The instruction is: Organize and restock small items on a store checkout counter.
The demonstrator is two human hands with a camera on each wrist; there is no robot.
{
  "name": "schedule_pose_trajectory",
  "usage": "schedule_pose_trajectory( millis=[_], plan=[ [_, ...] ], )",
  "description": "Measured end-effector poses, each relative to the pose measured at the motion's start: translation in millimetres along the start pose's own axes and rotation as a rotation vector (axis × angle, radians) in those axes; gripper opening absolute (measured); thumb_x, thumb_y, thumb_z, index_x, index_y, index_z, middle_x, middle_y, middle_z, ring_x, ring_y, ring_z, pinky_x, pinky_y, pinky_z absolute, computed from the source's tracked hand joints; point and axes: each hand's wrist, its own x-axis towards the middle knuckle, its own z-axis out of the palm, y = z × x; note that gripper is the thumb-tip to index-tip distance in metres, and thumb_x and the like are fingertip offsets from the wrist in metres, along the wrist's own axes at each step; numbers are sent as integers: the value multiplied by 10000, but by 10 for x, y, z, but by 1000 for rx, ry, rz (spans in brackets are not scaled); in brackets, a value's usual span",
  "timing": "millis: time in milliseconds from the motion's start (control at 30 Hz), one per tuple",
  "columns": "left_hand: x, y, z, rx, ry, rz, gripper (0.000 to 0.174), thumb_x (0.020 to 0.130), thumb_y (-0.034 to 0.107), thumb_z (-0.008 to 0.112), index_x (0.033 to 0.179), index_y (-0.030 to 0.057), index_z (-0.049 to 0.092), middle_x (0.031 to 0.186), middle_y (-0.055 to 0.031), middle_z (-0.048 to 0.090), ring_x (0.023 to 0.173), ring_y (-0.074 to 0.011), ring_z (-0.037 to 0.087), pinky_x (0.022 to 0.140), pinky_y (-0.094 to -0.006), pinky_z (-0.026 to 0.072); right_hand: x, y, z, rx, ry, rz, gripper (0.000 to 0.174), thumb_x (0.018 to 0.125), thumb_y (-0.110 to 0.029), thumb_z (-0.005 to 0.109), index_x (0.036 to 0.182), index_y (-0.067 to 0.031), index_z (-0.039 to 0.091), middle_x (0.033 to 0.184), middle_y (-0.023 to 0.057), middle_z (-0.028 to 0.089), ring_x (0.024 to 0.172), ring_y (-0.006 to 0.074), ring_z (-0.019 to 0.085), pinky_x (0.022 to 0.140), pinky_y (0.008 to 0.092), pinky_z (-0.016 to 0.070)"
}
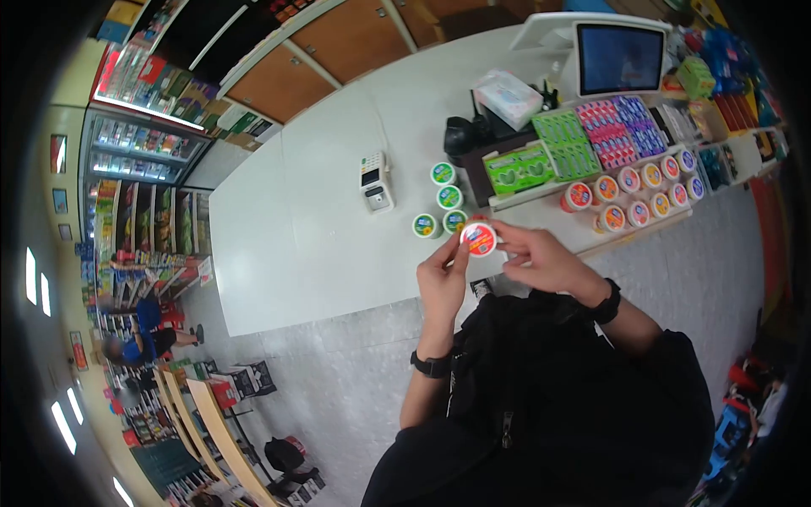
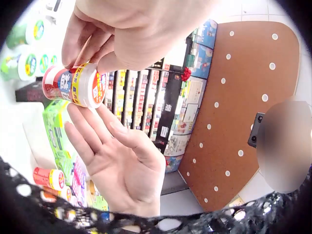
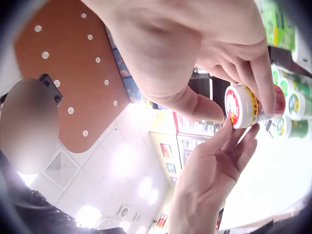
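Note:
My left hand (image 1: 443, 279) pinches a gum bottle (image 1: 479, 239) between thumb and fingers, over the counter's front edge. The bottle has a clear reddish body and a white cap with a red top, and lies tilted on its side in the left wrist view. My right hand (image 2: 129, 170) has its palm turned up and its fingers extended, with fingertips right at the bottle. In the right wrist view, the right thumb stands apart from the cap. Several green-capped gum bottles (image 1: 449, 198) stand on the counter just beyond the hands.
Orange, red and purple-capped bottles (image 1: 636, 210) stand in rows at the right, before boxed gum packs (image 1: 561, 144). A card terminal (image 1: 374, 182) sits on the white counter (image 1: 287, 245). Behind are a monitor (image 1: 621, 57) and a tissue pack (image 1: 508, 98). Another person (image 1: 144, 342) is at the far left.

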Motion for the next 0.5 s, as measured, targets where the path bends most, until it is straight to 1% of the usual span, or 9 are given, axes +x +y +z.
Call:
schedule_pose_trajectory(
  millis=[67,133,200,233,267,300,333,400,500],
  plan=[
    [-2,-134,-183,-43,60,-20,303,918,161,661,1165,-15,677,859,-120,725,773,-102,630,701,-248,507,186,94,194,-112,-79,17,793,784,-3,581,1509,-28,260,1375,154,533,1303,267,488,860,280,533],
    [25,-267,-350,-16,98,-101,300,923,173,655,1161,-7,683,828,-103,717,753,-99,626,682,-239,500,408,239,336,-100,-126,66,769,777,-23,588,1486,-9,289,1342,159,553,1312,259,480,896,315,529],
    [97,-560,-467,-19,128,-135,301,929,172,647,1162,-14,679,832,-101,713,749,-103,629,675,-242,505,631,377,446,-46,-277,94,804,800,-16,601,1510,-7,225,1451,172,453,1336,282,457,939,300,490],
    [132,-678,-522,-12,141,-168,301,934,171,639,1163,-21,675,837,-100,710,746,-107,632,669,-246,511,723,388,498,-53,-294,93,804,800,-16,601,1510,-7,225,1451,172,453,1336,282,457,939,300,490],
    [160,-794,-575,-15,157,-169,301,934,171,639,1163,-21,675,837,-100,710,746,-107,632,669,-246,511,815,390,553,-51,-336,202,771,803,-26,599,1497,-25,266,1416,160,483,1286,258,503,927,289,487],
    [194,-879,-612,-75,138,-230,321,938,182,643,1168,-40,662,911,-107,704,801,-129,648,702,-270,540,907,408,608,-51,-374,310,739,806,-35,598,1485,-42,307,1381,147,512,1236,233,548,914,277,483],
    [224,-955,-644,-134,115,-291,343,942,194,647,1173,-59,649,985,-114,698,857,-150,664,734,-293,570,1003,513,666,-55,-384,309,739,806,-35,598,1485,-42,307,1381,147,512,1236,233,548,914,277,483],
    [272,-1119,-694,-142,119,-322,344,943,180,641,1188,-61,638,1003,-119,694,873,-158,667,739,-301,574,1158,729,789,-42,-395,482,652,813,-42,593,1431,-78,390,1281,78,564,1137,173,572,887,274,478],
    [408,-1339,-782,-83,120,-288,348,937,152,636,1214,-58,623,1017,-118,690,872,-160,665,741,-302,573,1250,855,991,73,-292,458,603,815,-38,592,1391,-85,421,1238,41,554,1104,141,554,860,286,486]
  ],
)
